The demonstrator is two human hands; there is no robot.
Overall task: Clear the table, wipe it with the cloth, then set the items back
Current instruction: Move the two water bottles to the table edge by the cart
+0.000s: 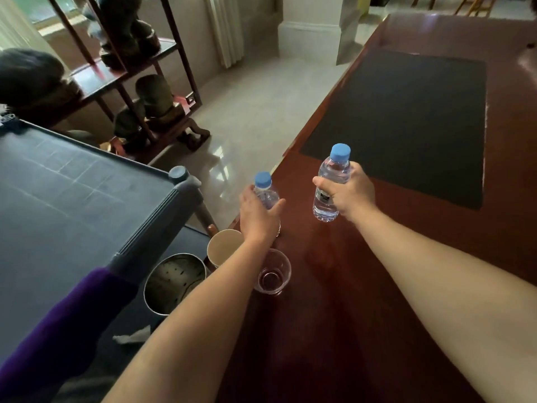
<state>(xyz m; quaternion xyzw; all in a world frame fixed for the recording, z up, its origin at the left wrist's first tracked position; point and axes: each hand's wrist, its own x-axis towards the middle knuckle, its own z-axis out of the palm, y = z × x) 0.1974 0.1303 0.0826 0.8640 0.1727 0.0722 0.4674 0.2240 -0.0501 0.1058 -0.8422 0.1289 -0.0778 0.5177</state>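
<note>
Dark wooden table (363, 301) carried a black mat (406, 123) at one o'clock. Each hand gripped a blue-capped bottle: left hand (258, 213), right hand (348, 193). At seven o'clock stood a clear cup (273, 276), paper cup (222, 247) and steel canister (174, 283).

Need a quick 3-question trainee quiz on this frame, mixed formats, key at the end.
1. True or false: the right hand holds its water bottle lifted clear of the wooden table.
2. What does the left hand grip?
A. the paper cup
B. a blue-capped bottle
C. the clear plastic cup
3. Fill in: the black mat lies on the ____.

Key: 1 true; 2 B; 3 wooden table.
</note>
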